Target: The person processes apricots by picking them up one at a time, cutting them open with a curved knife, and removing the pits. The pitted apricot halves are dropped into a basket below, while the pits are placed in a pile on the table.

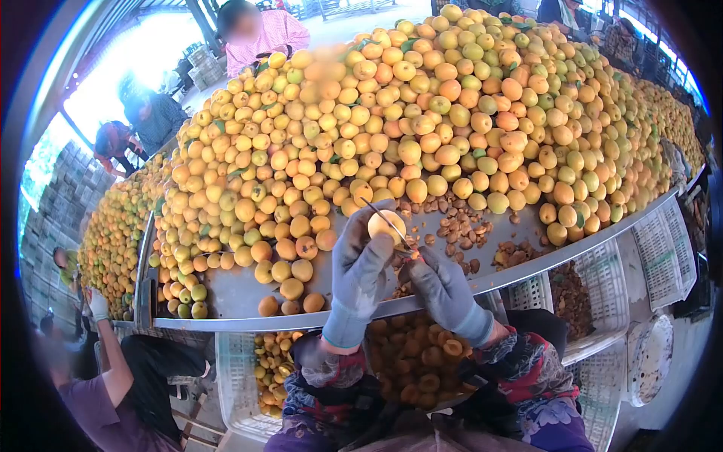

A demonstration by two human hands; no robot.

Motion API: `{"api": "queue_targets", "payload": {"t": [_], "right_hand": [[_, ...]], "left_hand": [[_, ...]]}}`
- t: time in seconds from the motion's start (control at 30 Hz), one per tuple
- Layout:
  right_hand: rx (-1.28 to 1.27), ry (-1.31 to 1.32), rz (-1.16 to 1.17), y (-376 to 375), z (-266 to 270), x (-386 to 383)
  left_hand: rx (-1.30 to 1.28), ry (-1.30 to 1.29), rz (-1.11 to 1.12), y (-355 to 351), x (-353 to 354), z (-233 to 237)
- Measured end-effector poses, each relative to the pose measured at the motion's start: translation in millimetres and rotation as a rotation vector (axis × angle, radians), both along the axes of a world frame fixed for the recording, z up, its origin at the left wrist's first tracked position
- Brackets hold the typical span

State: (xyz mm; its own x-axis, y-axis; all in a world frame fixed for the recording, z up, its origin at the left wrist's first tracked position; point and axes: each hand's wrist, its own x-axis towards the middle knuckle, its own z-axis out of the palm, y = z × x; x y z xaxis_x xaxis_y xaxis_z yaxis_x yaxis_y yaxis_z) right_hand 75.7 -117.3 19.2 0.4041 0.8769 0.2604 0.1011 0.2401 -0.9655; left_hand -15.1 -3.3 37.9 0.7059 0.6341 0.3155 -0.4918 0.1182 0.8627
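Note:
My left hand, in a grey work glove, is closed around a pale yellow apricot just above the table's front edge. A thin knife lies with its blade across that fruit. My right hand, gloved the same way, is closed on the knife's handle end, most of which its fingers hide. Behind both hands, brown apricot pits lie scattered on the metal table. Below them, a container in my lap area holds halved apricots.
A large heap of apricots covers the table's back. White crates stand below its edge, one at right holding pits. A co-worker sits at left; another person in pink is across the heap.

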Motion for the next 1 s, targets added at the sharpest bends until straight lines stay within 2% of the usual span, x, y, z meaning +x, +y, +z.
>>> {"api": "queue_targets", "payload": {"t": [0.07, 0.2, 0.27, 0.3, 0.4, 0.47, 0.5, 0.57, 0.7, 0.8, 0.87, 0.9, 0.97, 1.0], "right_hand": [[-0.012, -0.015, -0.068, 2, 3, -4], [-0.006, -0.020, -0.091, 0, 1, -1], [-0.058, -0.012, -0.103, -3, 9, -2], [-0.063, -0.010, -0.100, -3, 8, -2], [-0.060, -0.171, -0.143, 0, 4, 1], [-0.060, -0.314, -0.177, 2, -1, 2], [-0.059, -0.317, -0.173, 3, -1, 1], [-0.058, -0.343, -0.195, 3, 0, 1], [-0.111, -0.301, -0.175, 1, 2, 2], [-0.087, -0.321, -0.203, 3, 0, 1], [-0.064, -0.473, -0.245, 4, -2, 4], [-0.063, -0.474, -0.246, 4, -4, 4], [-0.069, -0.542, -0.274, 4, -9, 4], [-0.068, -0.543, -0.274, 4, -8, 4]], "left_hand": [[-0.298, -0.044, -0.012, -2, 7, -9], [-0.308, -0.050, -0.078, -5, 8, 1], [-0.154, -0.052, -0.025, -3, 8, 2], [-0.158, -0.050, -0.021, -2, 9, 0], [-0.053, -0.094, 0.074, 2, 10, -5], [-0.275, -0.177, -0.015, 4, 9, -6], [-0.274, -0.180, -0.012, 5, 7, -4], [-0.385, -0.068, -0.087, 5, 4, 2], [-0.219, -0.058, 0.044, 2, 9, 4], [-0.129, -0.154, 0.119, 4, 11, -2], [-0.297, -0.152, 0.151, 4, 10, 4], [-0.295, -0.154, 0.150, 6, 8, 3], [-0.438, -0.102, -0.014, 12, 3, -1], [-0.438, -0.104, -0.013, 12, 3, -1]]}}
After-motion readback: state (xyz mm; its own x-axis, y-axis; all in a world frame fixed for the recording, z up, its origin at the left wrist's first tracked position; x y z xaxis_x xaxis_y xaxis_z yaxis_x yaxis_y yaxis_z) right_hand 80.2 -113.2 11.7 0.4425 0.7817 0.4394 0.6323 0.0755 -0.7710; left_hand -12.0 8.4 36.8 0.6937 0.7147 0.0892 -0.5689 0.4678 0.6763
